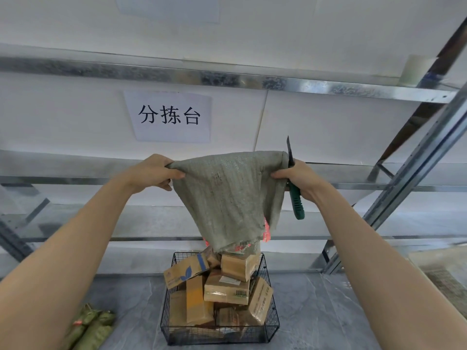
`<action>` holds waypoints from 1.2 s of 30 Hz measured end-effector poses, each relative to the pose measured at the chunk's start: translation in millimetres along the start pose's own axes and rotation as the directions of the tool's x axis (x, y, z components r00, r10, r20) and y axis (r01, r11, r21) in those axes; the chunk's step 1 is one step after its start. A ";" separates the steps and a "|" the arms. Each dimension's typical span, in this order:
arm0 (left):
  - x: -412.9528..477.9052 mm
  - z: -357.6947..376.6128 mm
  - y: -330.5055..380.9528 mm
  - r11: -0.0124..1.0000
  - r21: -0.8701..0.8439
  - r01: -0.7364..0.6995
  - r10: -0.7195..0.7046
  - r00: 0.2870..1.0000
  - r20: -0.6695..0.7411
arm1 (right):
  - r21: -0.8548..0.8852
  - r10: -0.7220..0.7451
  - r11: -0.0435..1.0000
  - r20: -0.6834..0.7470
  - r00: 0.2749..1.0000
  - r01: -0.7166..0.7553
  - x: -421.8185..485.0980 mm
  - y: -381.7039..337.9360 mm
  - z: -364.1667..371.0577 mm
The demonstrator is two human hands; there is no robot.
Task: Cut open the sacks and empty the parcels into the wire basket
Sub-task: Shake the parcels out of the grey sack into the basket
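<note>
Surroundings: grey metal shelving (278,83), white paper sign (169,116), folded green sacks (91,329) on the floor.
Sack: grey-green woven sack (227,195), upended over the black wire basket (265,327) of brown cardboard parcels (226,290).
Left hand (154,173): grips a sack corner.
Right hand (298,176): pinches the other corner, holding a green-handled knife (295,198).

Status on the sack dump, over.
Left hand, right hand grip sack mouth-down over wire basket. Right also holds knife. Parcels heaped inside. Nothing blocking.

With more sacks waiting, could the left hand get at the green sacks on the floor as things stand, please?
Probably not yet: the left hand grips a corner of the grey sack raised over the wire basket; the green sacks lie unobstructed below.
</note>
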State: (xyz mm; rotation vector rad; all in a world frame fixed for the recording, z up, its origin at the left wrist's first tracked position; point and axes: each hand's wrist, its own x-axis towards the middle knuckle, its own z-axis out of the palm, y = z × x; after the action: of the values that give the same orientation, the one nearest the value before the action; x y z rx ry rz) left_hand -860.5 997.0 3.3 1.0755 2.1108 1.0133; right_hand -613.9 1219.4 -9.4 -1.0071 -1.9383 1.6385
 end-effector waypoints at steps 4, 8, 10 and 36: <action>-3.2 -12.6 -13.2 0.984 -0.168 0.055 -0.045 0.997 0.063 | 0.004 -0.005 1.000 -0.026 1.000 0.005 1.7 2.7 -4.9; -2.6 -1.9 -20.1 0.881 -0.467 0.077 -0.100 0.995 -0.024 | 0.052 0.043 0.998 0.004 0.999 -0.043 2.1 2.3 7.1; -2.1 7.1 -20.9 0.843 -0.526 0.112 -0.185 0.979 -0.088 | 0.000 0.011 1.000 -0.041 0.999 -0.011 5.3 2.9 20.9; -149.9 19.9 -68.1 0.706 -0.709 0.000 -0.223 0.949 -0.222 | 0.417 0.046 0.894 0.278 0.959 -0.163 -12.6 26.9 91.2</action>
State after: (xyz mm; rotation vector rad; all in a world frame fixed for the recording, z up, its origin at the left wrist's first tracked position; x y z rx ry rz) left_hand -795.9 851.6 -43.1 0.4116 1.6872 1.8045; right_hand -663.2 1150.4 -54.2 -0.7535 -1.5648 2.2370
